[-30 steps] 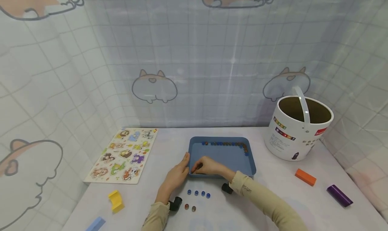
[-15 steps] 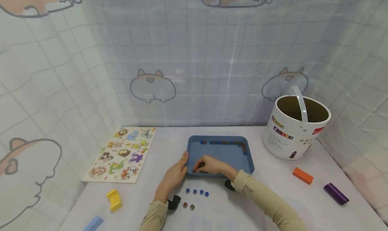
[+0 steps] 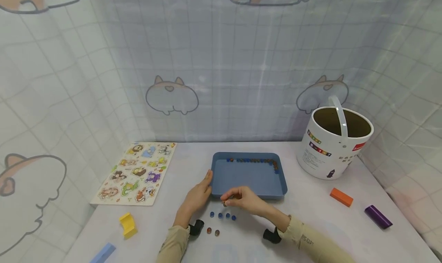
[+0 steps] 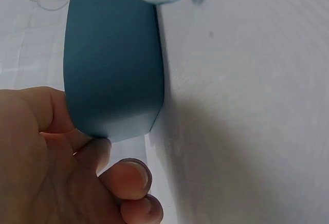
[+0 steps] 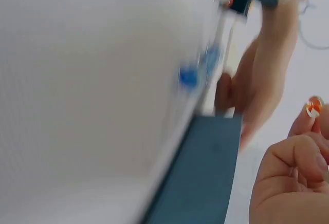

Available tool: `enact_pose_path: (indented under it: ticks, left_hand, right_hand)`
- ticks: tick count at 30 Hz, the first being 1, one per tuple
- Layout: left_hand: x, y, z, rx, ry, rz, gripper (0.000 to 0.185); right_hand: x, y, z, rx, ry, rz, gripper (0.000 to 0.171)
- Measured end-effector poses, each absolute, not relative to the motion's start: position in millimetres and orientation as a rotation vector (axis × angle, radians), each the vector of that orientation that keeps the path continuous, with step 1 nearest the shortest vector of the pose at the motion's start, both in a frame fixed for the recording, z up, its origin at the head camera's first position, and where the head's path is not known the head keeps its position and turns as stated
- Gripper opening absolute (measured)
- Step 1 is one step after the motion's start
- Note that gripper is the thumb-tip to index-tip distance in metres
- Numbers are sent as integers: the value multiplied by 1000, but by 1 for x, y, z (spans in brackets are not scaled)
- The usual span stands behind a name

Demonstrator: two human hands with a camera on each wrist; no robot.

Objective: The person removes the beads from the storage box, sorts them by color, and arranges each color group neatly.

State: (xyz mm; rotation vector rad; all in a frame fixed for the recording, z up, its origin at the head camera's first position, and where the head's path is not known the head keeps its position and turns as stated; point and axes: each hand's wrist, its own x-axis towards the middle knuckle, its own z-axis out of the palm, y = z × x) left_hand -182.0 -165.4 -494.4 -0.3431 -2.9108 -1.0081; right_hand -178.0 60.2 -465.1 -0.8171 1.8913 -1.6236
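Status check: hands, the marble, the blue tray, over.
Left hand steadies blue tray at its left corner. Right hand pinches an orange-and-clear marble just outside tray's near wall. Blue marbles lie on table below the grip.

The head view looks forward and down over the table (image 3: 324,224). Both wrist views sit very close, sharing the blue tray (image 4: 110,64) corner.

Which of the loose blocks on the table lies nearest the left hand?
The yellow block, left of the left hand; the orange, purple and light-blue blocks lie farther away.
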Motion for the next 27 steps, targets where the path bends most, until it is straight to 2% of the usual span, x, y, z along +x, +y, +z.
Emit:
enact_pose_path:
  ticks: [6, 11, 19, 27]
  left_hand:
    - [-182, -165, -493, -349, -2922, -990, 56]
    - [-181, -165, -492, -350, -2925, -991, 56]
    - [-181, -165, -492, -338, -2940, -1006, 56]
    - [-182, -166, -493, -349, -2937, -1006, 56]
  right_hand:
    - [-144, 61, -477, -679, 1712, -1733, 39]
    - [-129, 59, -494, -682, 1790, -1731, 31]
    - [-119, 52, -517, -747, 2125, -1556, 11]
    - [-119, 53, -510, -727, 2163, -1564, 14]
